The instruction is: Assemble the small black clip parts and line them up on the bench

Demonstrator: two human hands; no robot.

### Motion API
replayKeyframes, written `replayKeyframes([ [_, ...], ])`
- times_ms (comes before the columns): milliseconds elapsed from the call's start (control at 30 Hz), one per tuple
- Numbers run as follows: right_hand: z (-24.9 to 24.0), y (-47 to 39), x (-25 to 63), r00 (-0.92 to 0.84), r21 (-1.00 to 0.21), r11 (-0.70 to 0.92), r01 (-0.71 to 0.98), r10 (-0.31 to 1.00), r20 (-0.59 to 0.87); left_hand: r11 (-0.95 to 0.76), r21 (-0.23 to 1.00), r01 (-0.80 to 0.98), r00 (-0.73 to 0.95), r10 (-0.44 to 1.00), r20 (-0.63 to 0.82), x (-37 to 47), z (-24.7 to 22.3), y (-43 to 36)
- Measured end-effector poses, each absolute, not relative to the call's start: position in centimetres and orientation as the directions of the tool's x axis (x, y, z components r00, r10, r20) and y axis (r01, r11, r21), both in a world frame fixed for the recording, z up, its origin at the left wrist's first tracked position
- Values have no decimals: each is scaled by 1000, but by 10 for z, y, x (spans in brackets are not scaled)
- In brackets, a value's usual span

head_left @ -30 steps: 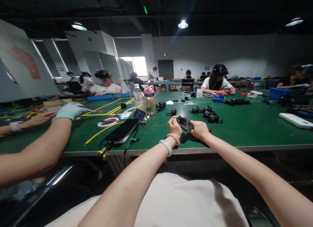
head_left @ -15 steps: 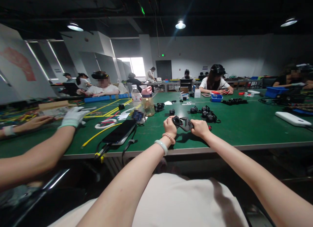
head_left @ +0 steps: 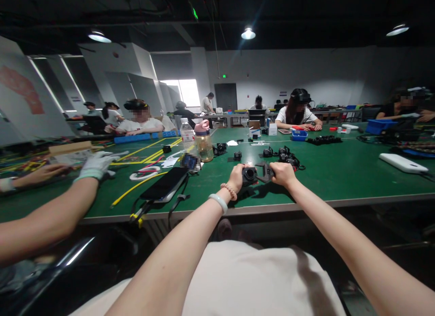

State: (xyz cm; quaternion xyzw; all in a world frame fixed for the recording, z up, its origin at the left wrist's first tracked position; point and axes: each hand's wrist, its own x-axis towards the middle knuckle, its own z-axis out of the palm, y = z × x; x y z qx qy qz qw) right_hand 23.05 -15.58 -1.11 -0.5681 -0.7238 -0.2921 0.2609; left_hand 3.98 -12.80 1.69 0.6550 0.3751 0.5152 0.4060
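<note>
My left hand (head_left: 236, 178) is closed around a black part with a round, ring-like opening (head_left: 250, 174) turned toward me. In my right hand (head_left: 283, 173) is a black C-shaped piece (head_left: 266, 172), its open side facing the round part. Whether the two pieces touch, I cannot tell. Both hands hover just over the front of the green table (head_left: 316, 184). Behind them lie several small black camera-like units, among them one unit (head_left: 268, 152) and a cluster (head_left: 288, 156) partly behind my right hand.
A dark phone (head_left: 165, 184) with cables and a yellow cable (head_left: 137, 188) lie at left. Beyond stand a bottle with a pink lid (head_left: 204, 146) and a clear bottle (head_left: 187, 132). A co-worker's gloved hand (head_left: 97, 164) works at far left. A white power bank (head_left: 403, 162) lies right.
My right hand with the C-shaped piece has moved a little right, away from the round part. The round part has turned so its opening faces me more. The view has shifted slightly.
</note>
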Motion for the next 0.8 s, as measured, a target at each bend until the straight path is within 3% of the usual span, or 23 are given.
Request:
replayKeyframes([
  [267, -13, -154, 231, -267, 171, 208, 963, 645, 716, -542, 788, 291, 274, 837, 475, 39, 13, -128],
  [667, -15, -153, 227, -282, 179, 220, 959, 669, 688, -519, 781, 347, 276, 852, 444, 39, 9, -124],
  [800, -14, -154, 227, -279, 171, 223, 960, 683, 675, -517, 807, 285, 264, 852, 453, 38, 8, -123],
])
